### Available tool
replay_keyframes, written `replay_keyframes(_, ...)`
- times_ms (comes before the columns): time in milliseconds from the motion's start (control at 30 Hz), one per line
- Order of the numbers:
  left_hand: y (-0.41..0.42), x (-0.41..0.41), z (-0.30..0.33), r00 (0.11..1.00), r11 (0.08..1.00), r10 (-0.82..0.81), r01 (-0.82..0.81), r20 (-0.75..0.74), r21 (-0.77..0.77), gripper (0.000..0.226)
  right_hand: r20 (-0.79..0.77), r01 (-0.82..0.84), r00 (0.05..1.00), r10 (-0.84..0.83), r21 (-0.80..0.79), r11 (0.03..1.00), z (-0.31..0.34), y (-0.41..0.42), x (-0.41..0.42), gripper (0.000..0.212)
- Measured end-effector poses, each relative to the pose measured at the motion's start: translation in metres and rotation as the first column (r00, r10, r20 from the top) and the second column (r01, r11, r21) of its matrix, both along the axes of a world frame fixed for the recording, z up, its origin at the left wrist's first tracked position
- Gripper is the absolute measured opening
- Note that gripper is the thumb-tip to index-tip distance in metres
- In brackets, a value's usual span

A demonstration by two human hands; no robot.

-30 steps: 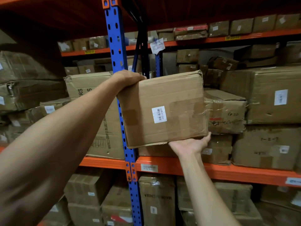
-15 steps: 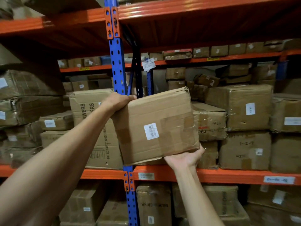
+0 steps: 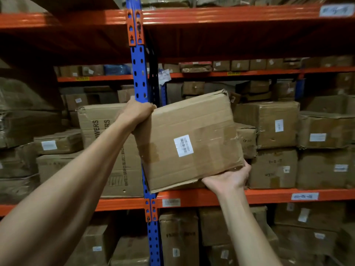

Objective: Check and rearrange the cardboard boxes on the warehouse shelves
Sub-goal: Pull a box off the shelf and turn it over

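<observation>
I hold a brown cardboard box (image 3: 190, 143) with a white barcode label in front of the middle shelf, tilted with its right side raised. My left hand (image 3: 137, 112) grips its top left corner. My right hand (image 3: 230, 177) supports its bottom right corner from below. The box covers part of the blue upright (image 3: 141, 73) and the boxes behind it. Its top right corner is crushed.
Orange shelf beams (image 3: 269, 195) run across below and above (image 3: 230, 15). Stacked cardboard boxes (image 3: 269, 123) fill the shelf to the right, and a large printed box (image 3: 107, 141) stands to the left. More boxes sit on the lower shelf (image 3: 178, 239) and on far racks.
The box has tilted further, its right side up, and sits lower in the view as the camera tipped upward. Both hands keep the same grip.
</observation>
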State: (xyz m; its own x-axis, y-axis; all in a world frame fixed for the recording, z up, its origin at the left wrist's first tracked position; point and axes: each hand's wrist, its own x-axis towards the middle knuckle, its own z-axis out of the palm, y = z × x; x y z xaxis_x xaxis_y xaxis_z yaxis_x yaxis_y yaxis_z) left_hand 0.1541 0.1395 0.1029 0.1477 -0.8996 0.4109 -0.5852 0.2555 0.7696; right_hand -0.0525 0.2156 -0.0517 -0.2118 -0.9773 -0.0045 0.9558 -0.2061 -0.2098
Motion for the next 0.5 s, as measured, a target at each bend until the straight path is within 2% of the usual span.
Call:
replay_keyframes(67,-0.017,0.01,-0.008,0.998,1.0,-0.022,0.021,0.06,0.008,0.057,-0.013,0.016,1.0,-0.017,-0.005,1.0,-0.004,0.002,-0.005,0.063)
replay_keyframes(133,-0.022,0.016,-0.01,0.998,1.0,-0.013,0.013,0.061,-0.01,0.068,-0.066,-0.022,0.998,0.016,-0.089,0.996,0.0,0.011,-0.007,0.063)
replay_keyframes(200,-0.011,0.022,-0.013,1.0,1.0,-0.003,0.003,0.01,-0.01,0.061,-0.111,-0.02,0.994,0.002,-0.163,0.986,0.01,0.022,-0.01,0.063)
replay_keyframes(300,0.005,0.031,-0.031,0.965,0.999,-0.049,0.044,-0.258,-0.026,0.028,-0.193,0.014,0.98,-0.046,-0.16,0.987,0.033,0.031,-0.015,0.061)
replay_keyframes(367,0.017,0.034,-0.045,0.897,0.997,-0.074,0.056,-0.435,-0.055,0.02,-0.27,0.049,0.958,-0.09,-0.156,0.986,0.053,0.033,-0.019,0.055)
replay_keyframes(433,0.024,0.029,-0.06,0.815,0.996,-0.084,0.053,-0.573,-0.07,0.026,-0.375,0.075,0.919,-0.122,-0.137,0.988,0.076,0.033,-0.025,0.053)
replay_keyframes(500,0.028,0.022,-0.07,0.735,0.995,-0.102,0.079,-0.671,-0.065,0.051,-0.497,0.075,0.858,-0.13,-0.13,0.989,0.098,0.031,-0.032,0.055)
